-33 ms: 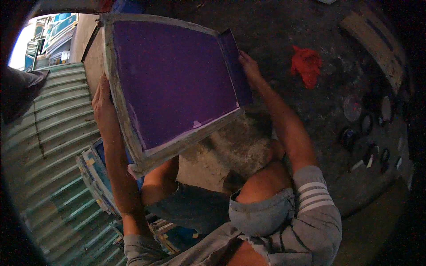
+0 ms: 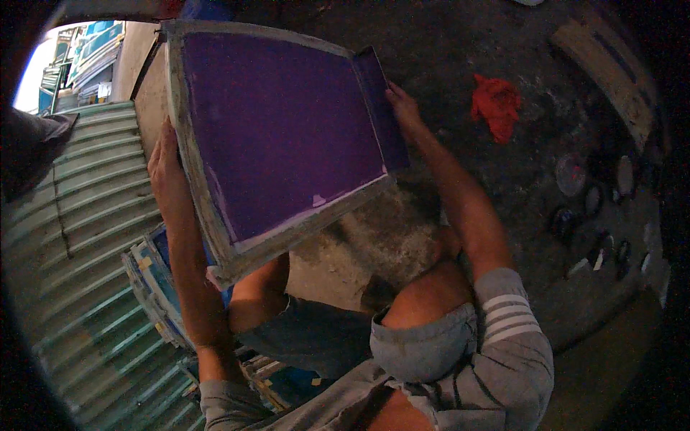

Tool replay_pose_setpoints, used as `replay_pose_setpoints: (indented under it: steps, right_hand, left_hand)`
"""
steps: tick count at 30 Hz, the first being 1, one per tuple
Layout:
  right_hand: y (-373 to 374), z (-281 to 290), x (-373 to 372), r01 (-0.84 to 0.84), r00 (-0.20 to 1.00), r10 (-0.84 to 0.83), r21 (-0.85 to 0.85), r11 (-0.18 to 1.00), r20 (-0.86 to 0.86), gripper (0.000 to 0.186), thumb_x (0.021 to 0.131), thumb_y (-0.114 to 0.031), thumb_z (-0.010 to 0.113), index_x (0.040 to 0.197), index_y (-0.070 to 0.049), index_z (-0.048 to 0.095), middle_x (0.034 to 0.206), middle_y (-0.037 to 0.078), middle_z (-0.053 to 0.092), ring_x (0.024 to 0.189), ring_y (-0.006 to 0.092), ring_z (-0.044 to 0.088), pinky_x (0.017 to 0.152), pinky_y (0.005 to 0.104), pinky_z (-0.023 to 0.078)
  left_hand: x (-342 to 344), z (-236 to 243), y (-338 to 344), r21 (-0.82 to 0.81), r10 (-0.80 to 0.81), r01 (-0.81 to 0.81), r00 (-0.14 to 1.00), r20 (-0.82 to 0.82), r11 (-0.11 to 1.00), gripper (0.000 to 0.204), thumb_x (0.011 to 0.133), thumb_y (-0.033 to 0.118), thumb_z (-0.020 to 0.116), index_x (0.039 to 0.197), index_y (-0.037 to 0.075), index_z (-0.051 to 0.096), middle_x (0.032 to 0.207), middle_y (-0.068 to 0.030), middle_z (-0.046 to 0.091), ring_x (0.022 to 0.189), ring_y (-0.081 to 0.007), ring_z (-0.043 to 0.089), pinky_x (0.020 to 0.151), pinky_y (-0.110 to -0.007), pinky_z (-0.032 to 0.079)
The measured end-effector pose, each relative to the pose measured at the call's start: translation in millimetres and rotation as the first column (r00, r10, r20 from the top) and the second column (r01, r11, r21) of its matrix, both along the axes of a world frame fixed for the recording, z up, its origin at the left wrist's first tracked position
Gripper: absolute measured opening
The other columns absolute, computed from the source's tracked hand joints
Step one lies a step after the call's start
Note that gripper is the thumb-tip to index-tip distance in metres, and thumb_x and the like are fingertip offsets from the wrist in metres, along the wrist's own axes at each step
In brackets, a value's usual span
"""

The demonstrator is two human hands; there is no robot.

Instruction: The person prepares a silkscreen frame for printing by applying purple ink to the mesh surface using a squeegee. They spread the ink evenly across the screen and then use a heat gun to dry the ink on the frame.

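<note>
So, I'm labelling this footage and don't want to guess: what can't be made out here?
Back of the purple framed screen: faces away, head view.
Right hand: some fingers hidden behind the dark panel, head view.
Stacked frames: partly covered by the left forearm, head view.
Round things at right: too dark and small to identify, head view.
Dark shape at left: cut off by the fisheye rim, head view.
</note>
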State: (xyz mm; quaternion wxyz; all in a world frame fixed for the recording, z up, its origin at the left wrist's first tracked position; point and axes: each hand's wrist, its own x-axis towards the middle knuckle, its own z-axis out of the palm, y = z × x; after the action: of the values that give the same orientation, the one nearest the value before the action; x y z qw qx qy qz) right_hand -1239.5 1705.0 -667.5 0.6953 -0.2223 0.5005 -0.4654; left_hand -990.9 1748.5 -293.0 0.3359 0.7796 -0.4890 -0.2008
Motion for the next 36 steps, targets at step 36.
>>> replay_pose_setpoints:
  steps: [36]
  right_hand:
    - [10.6,291.2,39.6,-0.072,0.979,0.100,-0.157,0.985,0.179,0.045,0.101,-0.023,0.040,0.144,-0.008,0.041,0.137,0.010,0.053,0.124,0.0234,0.049,0.107,0.0416,0.036]
  left_hand:
    - [-43.2,1.4,-3.2,-0.266,-0.247,0.200,0.956,-0.156,0.943,0.041,0.098,0.021,0.043,0.127,-0.002,0.059,0.123,-0.0194,0.059,0.114,-0.0266,0.056,0.100,-0.033,0.038]
